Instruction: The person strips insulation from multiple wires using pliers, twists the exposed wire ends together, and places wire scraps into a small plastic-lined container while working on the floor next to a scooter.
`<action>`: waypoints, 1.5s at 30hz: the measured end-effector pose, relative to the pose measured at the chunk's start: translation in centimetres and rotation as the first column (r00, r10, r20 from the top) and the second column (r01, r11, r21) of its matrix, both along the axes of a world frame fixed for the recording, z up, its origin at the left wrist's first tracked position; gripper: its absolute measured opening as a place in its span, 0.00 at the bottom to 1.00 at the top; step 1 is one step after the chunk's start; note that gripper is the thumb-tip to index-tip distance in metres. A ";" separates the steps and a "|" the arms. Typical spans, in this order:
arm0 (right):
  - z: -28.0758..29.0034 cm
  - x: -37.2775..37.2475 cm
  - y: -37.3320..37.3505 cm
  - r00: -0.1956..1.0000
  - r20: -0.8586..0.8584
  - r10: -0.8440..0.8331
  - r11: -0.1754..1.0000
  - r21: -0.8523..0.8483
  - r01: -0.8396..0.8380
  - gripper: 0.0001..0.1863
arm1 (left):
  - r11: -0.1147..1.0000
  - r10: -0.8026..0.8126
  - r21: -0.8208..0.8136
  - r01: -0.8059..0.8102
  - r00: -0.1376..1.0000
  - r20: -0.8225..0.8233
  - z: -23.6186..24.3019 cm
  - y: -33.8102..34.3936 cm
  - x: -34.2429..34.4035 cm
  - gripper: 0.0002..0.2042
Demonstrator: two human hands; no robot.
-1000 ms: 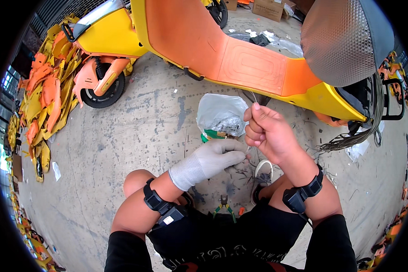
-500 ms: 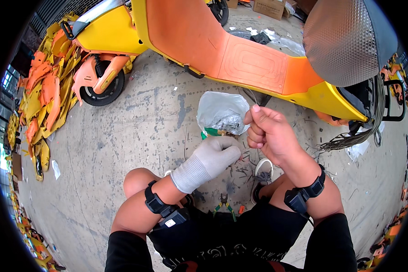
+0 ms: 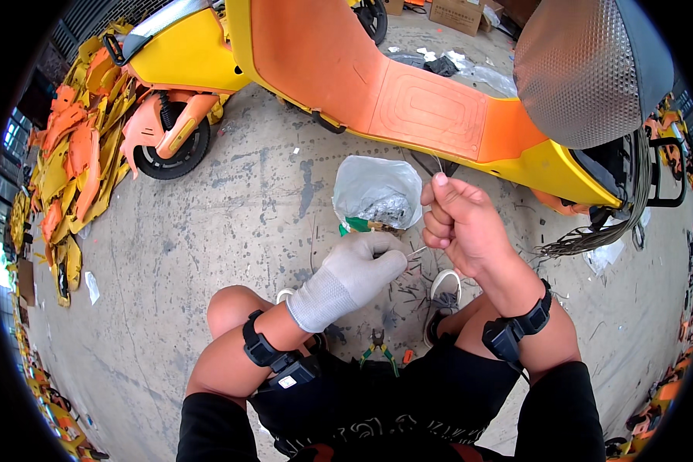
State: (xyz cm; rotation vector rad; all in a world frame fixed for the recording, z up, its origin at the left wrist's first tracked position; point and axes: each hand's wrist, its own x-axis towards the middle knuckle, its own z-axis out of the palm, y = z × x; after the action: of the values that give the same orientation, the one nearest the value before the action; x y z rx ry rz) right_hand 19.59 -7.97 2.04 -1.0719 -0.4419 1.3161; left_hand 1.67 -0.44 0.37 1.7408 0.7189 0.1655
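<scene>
My left hand (image 3: 358,277), in a pale grey glove, is closed on a thin wire (image 3: 416,252) that runs toward my bare right hand. My right hand (image 3: 458,231) pinches the wire, with a strand sticking up past the thumb. Just beyond them on the concrete lies a translucent plastic bag (image 3: 369,185) with small dark and silvery bits inside and green material at its near edge. Green-handled pliers (image 3: 377,345) and a small orange object (image 3: 408,356) lie between my feet, with scattered short dark strands around.
A yellow and orange scooter (image 3: 431,108) stands across the top, a silvery padded cover (image 3: 574,77) and hanging grey cables (image 3: 631,208) at its right end. A heap of body panels (image 3: 81,162) is at left; cardboard boxes (image 3: 454,15) are behind.
Both hands have shifted slightly, with a little more of the wire now showing between them. The bag and scooter look essentially the same.
</scene>
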 end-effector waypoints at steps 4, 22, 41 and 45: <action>0.0 0.1 0.0 1.000 -0.005 -0.005 1.000 -0.006 0.005 0.17 | 1.000 -0.006 0.009 0.006 1.000 -0.025 -0.3 0.1 -0.2 0.12; -0.3 3.5 -0.6 0.990 -0.049 -0.130 0.985 0.109 0.135 0.16 | 0.999 -0.019 -0.041 0.014 0.991 -0.134 -0.3 1.2 -2.2 0.13; -2.4 4.2 1.0 0.994 0.064 0.083 0.996 -0.014 -0.083 0.47 | 0.759 0.053 -0.617 0.209 0.924 0.378 -0.6 2.7 -2.7 0.18; -2.4 0.2 0.4 0.930 0.325 0.168 0.967 -0.237 -0.092 0.46 | 0.668 0.343 -0.698 0.258 0.726 0.596 -2.1 3.6 -2.3 0.21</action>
State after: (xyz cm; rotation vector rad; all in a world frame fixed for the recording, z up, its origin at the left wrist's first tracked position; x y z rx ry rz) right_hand 19.76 -7.56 -0.39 -1.4898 -0.6497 1.3182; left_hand -0.65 3.12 -1.70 0.7258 0.1842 0.4640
